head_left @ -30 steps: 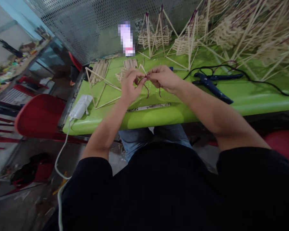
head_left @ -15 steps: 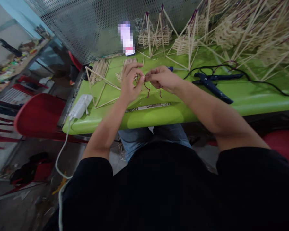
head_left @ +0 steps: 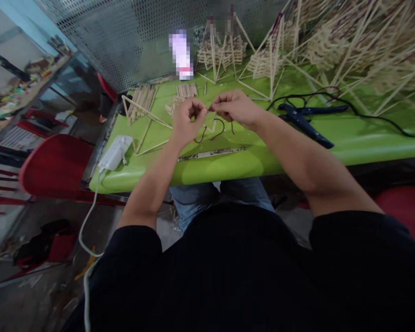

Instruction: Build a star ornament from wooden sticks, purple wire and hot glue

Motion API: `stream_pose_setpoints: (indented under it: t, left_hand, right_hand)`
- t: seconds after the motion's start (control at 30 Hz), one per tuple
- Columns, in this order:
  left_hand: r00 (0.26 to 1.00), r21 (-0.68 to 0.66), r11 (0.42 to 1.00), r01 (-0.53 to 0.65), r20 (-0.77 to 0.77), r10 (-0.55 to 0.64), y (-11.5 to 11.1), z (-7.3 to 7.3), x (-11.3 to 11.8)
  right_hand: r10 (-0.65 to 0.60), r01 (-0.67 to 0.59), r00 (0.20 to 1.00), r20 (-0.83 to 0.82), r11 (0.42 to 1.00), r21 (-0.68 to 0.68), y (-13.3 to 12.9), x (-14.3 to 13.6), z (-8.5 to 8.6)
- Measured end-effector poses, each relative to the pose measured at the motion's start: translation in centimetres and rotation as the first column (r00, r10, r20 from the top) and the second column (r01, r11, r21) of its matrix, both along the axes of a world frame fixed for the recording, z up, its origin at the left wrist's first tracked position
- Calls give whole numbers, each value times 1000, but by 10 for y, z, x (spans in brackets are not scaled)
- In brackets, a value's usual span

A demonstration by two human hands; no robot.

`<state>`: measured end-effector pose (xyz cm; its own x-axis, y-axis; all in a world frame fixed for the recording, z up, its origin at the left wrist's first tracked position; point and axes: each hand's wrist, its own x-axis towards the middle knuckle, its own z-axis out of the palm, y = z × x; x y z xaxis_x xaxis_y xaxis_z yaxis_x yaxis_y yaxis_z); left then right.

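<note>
At the left edge of the green desk (head_left: 297, 152) lies a white power adapter (head_left: 115, 152), its cable hanging off the edge toward the floor. Just beside it, toward the far-left corner, stands a triangular stick frame (head_left: 143, 124), with loose stick bundles (head_left: 143, 97) lying flat behind it. No container is visible on the desk; the sticks rest directly on its surface.

Near the front edge, at the middle, the left hand (head_left: 185, 121) has its grip pressed together, pinching a dark red cord (head_left: 217, 129). The right hand (head_left: 237, 108) meets it fingertip to fingertip, its grip also pinching the same cord. The cord is held above the desk surface, and its loose ends curl down between and below the two hands. A narrow flat strip (head_left: 212, 153) lies on the desk just below the hands.

Right of the hands lies a dark blue glue gun (head_left: 306, 122) with a black cable (head_left: 376, 121). Finished stick structures (head_left: 349, 46) crowd the far-right corner.
</note>
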<state>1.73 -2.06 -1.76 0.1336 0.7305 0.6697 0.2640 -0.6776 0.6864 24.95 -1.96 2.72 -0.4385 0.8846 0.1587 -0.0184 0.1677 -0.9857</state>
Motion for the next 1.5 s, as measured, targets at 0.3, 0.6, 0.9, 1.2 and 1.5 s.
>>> stream_pose_setpoints:
  t: [0.3,0.6,0.9,1.2,1.5]
  left_hand:
    - [992,-162,985,58,116,-40,-6,5,1]
    - [954,-224,943,248,227,-197,-3,5,-3]
    - [920,-237,902,361,249,-303,7,-7,-5]
    - [946,-243,928,282,232,-227,10,-8,-7]
    - [980,-367,912,184,141,-141,5,5,-6]
  right_hand:
    - [69,-69,997,45,998,12,-1,2,-2]
    - [95,-91,994,61,994,-57,1,5,-1]
    - [12,-151,942,334,908,392,16,7,-15]
    - [-139,17,959,248,899,438,26,2,-31]
    - [-46,-7,989,144,938,347,23,8,-25]
